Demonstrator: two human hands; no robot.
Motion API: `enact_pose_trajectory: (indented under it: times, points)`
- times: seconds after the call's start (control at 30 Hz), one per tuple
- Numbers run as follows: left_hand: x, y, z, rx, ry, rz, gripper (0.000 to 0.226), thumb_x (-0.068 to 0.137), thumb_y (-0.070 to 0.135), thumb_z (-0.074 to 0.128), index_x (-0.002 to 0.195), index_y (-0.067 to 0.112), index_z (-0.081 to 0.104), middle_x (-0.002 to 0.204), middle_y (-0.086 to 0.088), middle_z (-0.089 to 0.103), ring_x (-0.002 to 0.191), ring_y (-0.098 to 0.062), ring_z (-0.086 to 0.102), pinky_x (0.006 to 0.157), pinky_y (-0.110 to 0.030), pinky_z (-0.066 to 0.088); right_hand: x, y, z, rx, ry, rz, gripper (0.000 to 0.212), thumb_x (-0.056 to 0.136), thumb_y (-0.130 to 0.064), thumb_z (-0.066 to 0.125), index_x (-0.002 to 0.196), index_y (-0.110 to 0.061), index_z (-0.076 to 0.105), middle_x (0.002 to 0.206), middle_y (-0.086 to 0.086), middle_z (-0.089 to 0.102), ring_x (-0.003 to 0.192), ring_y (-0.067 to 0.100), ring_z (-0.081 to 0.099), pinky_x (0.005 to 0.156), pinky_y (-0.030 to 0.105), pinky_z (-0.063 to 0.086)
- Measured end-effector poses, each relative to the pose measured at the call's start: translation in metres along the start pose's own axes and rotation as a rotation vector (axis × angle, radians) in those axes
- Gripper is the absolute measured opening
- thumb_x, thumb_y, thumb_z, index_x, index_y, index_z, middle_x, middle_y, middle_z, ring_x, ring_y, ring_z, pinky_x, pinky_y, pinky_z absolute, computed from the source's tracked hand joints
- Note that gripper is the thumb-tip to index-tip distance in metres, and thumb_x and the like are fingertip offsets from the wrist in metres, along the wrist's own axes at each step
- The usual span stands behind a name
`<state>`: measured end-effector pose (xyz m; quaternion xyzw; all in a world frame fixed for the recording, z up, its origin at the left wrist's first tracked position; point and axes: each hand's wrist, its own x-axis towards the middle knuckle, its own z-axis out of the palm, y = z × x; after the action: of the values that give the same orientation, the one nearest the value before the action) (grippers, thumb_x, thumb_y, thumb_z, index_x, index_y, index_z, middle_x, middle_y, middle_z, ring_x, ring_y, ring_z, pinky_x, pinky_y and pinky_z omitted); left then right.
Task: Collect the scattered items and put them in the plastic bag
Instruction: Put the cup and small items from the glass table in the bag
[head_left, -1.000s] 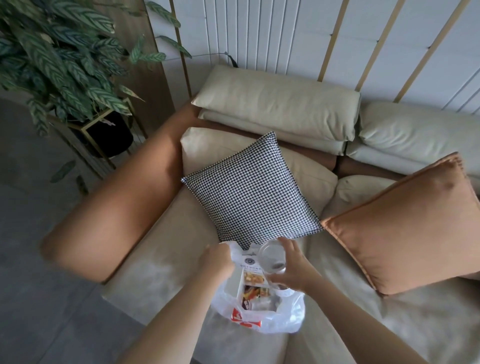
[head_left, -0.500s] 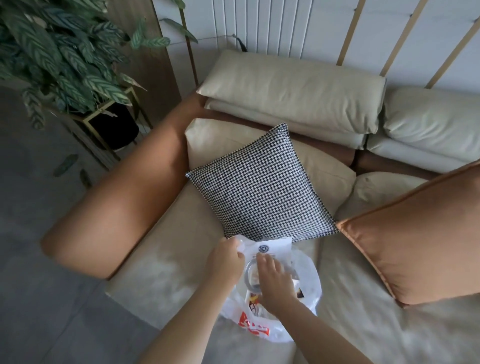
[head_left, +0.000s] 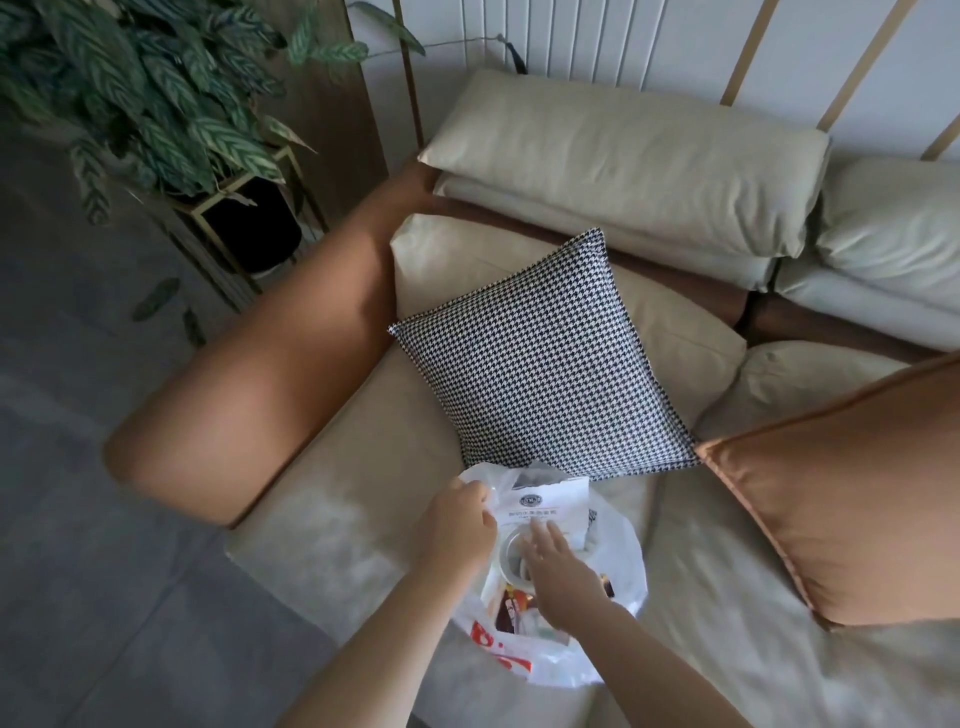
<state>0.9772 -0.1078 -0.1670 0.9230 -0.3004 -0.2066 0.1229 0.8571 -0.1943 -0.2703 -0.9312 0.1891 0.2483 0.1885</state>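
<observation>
Landmark: plastic bag (head_left: 621, 558), white with red print, lying on the beige sofa seat (head_left: 332, 519) close to the seat's front edge.
Left hand (head_left: 457, 525): my fingers are curled and pinch the bag's rim on its left side, holding the mouth up and open.
Right hand (head_left: 558, 566): over the bag's mouth, fingers straight and slightly spread, gripping nothing; the fingertips lie at the tape roll, though I cannot tell whether they touch it.
Tape roll (head_left: 506, 558): clear ring, inside the bag's mouth, just below the white packet and partly under my right hand.
White packet (head_left: 540, 506): printed with a round emblem, standing in the bag's far side, its top edge sticking out above the rim.
Other contents: red and dark wrappers (head_left: 511, 608) low in the bag, near side; too blurred to identify.
Houndstooth cushion (head_left: 540, 358): just behind the bag, its lower corner nearly reaching the rim.
Orange cushion (head_left: 852, 499): right of the bag, apart from it.
Armrest (head_left: 249, 384): tan, left of the bag, beyond the seat edge.
Potted plant (head_left: 150, 93): far left behind the armrest, well apart from the bag.
</observation>
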Motion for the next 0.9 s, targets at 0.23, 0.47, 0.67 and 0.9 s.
enact_pose_trajectory:
  times: [0.23,0.47,0.67,0.9]
  points:
    - [-0.017,0.001,0.002,0.074,-0.048,0.020,0.032,0.091,0.013,0.045,0.121,0.017,0.058,0.125,-0.002,0.054,0.114,-0.019,0.053,0.089,-0.028,0.046,-0.018,0.001,-0.010,0.063,0.041,0.002,0.057,0.093,-0.021,0.052,0.145,-0.017,0.028,0.159,0.001,0.013,0.148,0.027,0.009,0.113,0.041,0.033]
    - [-0.051,0.001,0.004,0.145,-0.134,-0.001,0.061,0.093,0.017,0.047,0.149,0.021,0.023,0.148,-0.005,0.034,0.131,-0.027,0.039,0.103,-0.034,0.039,-0.049,-0.002,-0.044,0.051,0.100,-0.049,0.036,0.092,-0.027,0.047,0.127,-0.019,0.044,0.135,0.000,0.047,0.117,0.020,0.049,0.095,0.034,0.044]
    - [-0.090,-0.003,0.008,0.201,-0.142,-0.028,0.055,0.095,0.023,0.046,0.146,0.020,0.027,0.141,-0.006,0.041,0.126,-0.026,0.045,0.099,-0.035,0.043,-0.072,-0.014,-0.064,-0.026,0.081,-0.096,0.049,0.094,-0.036,0.046,0.137,-0.015,0.037,0.143,0.002,0.043,0.124,0.023,0.048,0.100,0.038,0.041]
    - [-0.151,-0.024,0.001,0.288,-0.139,-0.056,0.033,0.095,0.022,0.042,0.127,0.015,0.046,0.124,-0.008,0.057,0.116,-0.028,0.053,0.097,-0.038,0.042,-0.105,-0.063,-0.065,-0.167,0.044,-0.180,0.051,0.095,-0.040,0.043,0.137,-0.012,0.038,0.141,0.007,0.048,0.130,0.028,0.043,0.104,0.041,0.037]
